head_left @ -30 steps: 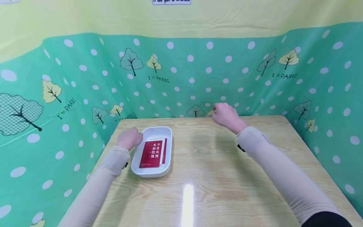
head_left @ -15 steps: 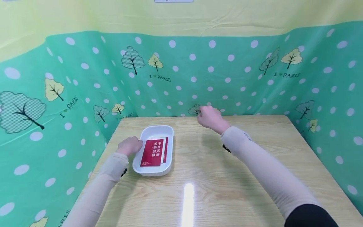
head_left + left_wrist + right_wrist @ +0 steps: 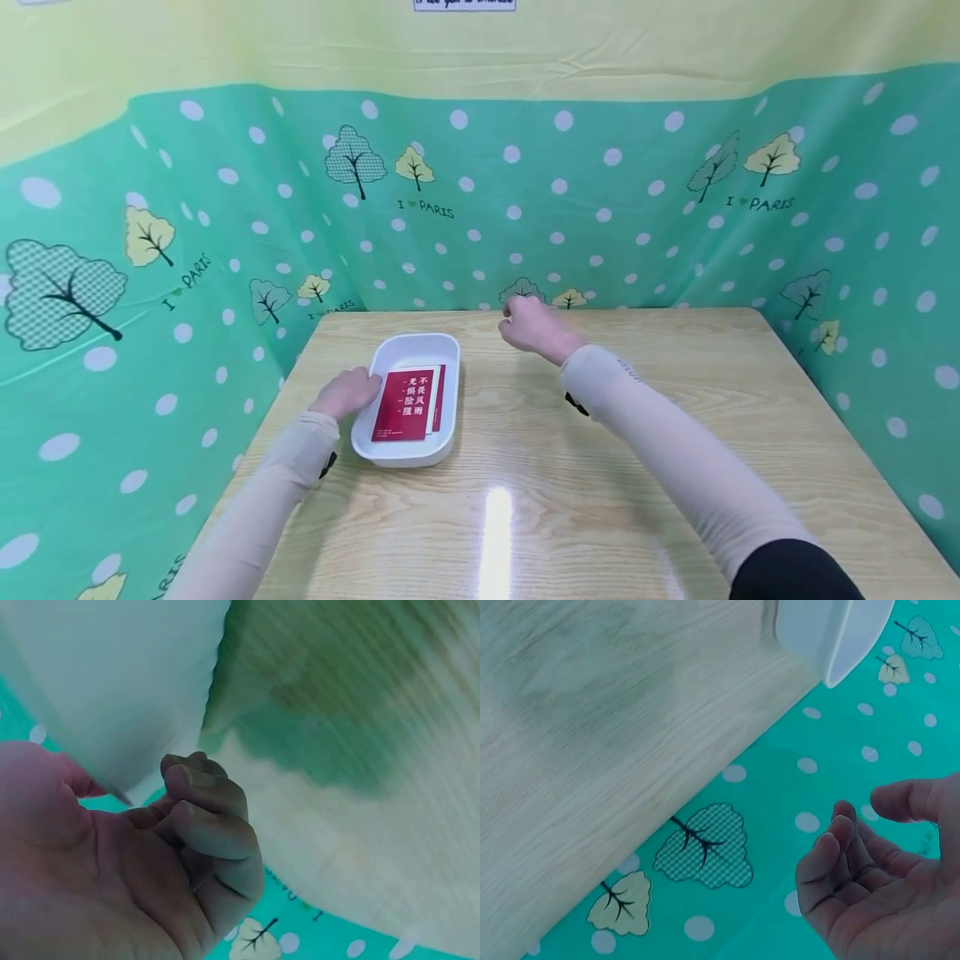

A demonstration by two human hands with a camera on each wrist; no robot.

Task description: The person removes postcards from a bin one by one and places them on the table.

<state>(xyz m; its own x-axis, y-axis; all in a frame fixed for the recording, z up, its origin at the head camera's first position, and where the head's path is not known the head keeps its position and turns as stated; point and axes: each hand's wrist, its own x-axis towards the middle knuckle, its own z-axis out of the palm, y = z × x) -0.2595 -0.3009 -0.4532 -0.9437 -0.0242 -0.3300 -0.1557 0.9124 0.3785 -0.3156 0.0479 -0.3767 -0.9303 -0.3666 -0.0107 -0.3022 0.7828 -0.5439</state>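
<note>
A white plastic tray (image 3: 448, 417) stands on the left part of the table, and its wall (image 3: 127, 682) fills the upper left of the left wrist view. Inside it lie red booklets (image 3: 397, 408), the top one with white lettering, overlapping a white-edged one beneath. My left hand (image 3: 347, 392) grips the tray's left rim; in the left wrist view the thumb goes behind the wall and the fingers curl on its outer side. Over the far part of the table, right of the tray, hovers my right hand (image 3: 538, 327). Its fingers (image 3: 821, 862) are loosely curled around nothing, thumb apart.
The wooden table (image 3: 600, 500) reaches back to a green and yellow cloth (image 3: 555, 183) with dots and trees, which hangs behind and on both sides. A bright light reflection (image 3: 497, 533) shows on the tabletop near the front.
My right hand has moved left and slightly nearer, toward the tray. The left hand stays at the tray's rim, and the booklets lie as before.
</note>
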